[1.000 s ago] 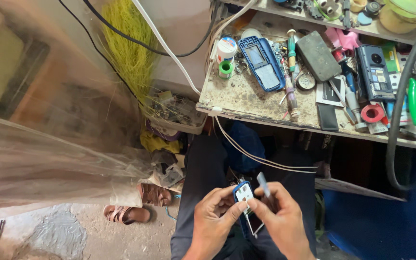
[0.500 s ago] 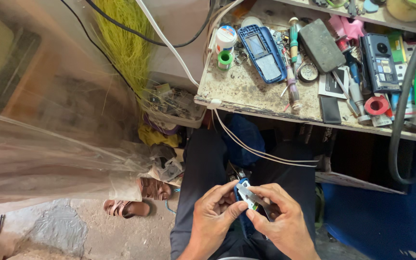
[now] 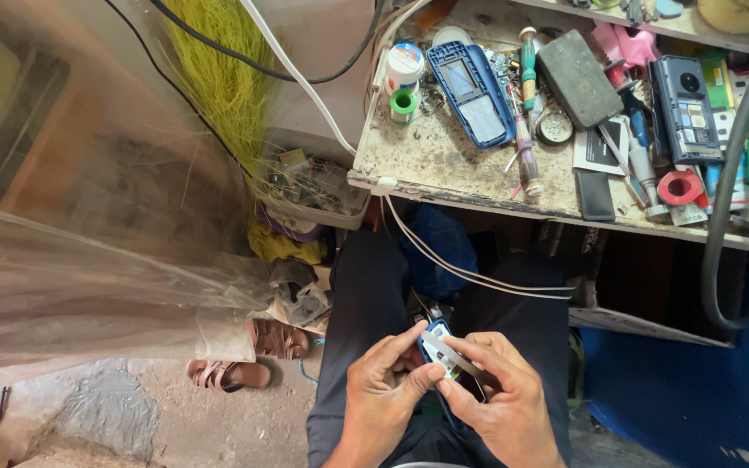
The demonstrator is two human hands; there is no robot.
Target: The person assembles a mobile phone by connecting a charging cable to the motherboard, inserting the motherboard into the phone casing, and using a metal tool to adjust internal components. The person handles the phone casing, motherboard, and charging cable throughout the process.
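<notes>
The tool had dropped flat onto the phone [image 3: 436, 345] (blue), both hands, left [image 3: 387, 394] and right [image 3: 500, 399], gripping it near the bench [image 3: 444, 165]

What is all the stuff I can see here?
Small blue phone part: one, blue, between both hands over the lap.
Blue phone shell: one, blue, on workbench.
Worn workbench: one, grey-brown, top right.
Green tape roll: one, green, bench's left end.
Red tape roll: one, red, bench's right part.
White cables: two, white, hanging off the bench.
Brown sandals: two, brown, on floor.
Left hand: pinching the part.
Right hand: gripping the part.
</notes>
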